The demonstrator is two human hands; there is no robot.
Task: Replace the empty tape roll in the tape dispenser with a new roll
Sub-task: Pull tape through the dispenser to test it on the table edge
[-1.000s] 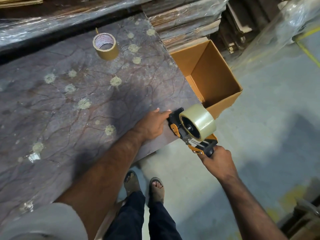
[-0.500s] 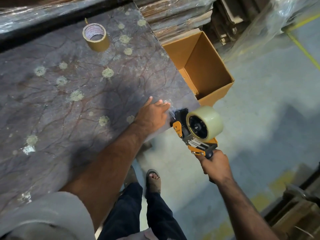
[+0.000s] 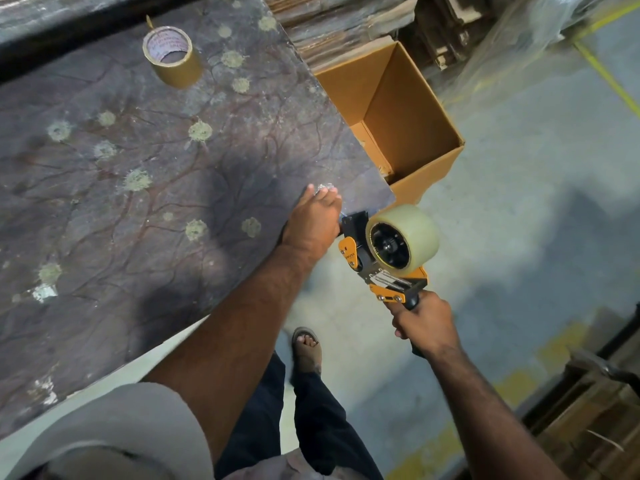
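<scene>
My right hand (image 3: 424, 323) grips the black handle of an orange and black tape dispenser (image 3: 353, 249), held in the air just off the table's right corner. A full roll of clear tape (image 3: 415, 226) sits on its wheel. My left hand (image 3: 313, 226) lies on the table corner with fingers straight, the fingertips pressing a crinkled bit of clear tape against the top, right beside the dispenser's front end. A nearly spent brown roll (image 3: 176, 60) with a wide printed core stands far back on the table.
The dark marbled table (image 3: 138, 202) fills the left. An open cardboard box (image 3: 408, 126) stands on the floor by its right edge. Stacked flattened cartons (image 3: 346, 26) lie behind. My sandalled feet (image 3: 306, 351) are on the concrete floor; wooden pallets (image 3: 588, 410) sit lower right.
The dispenser has drawn slightly right, away from the table edge. My left hand left the dispenser's front and now rests on the table corner, fingers flat on the tape end.
</scene>
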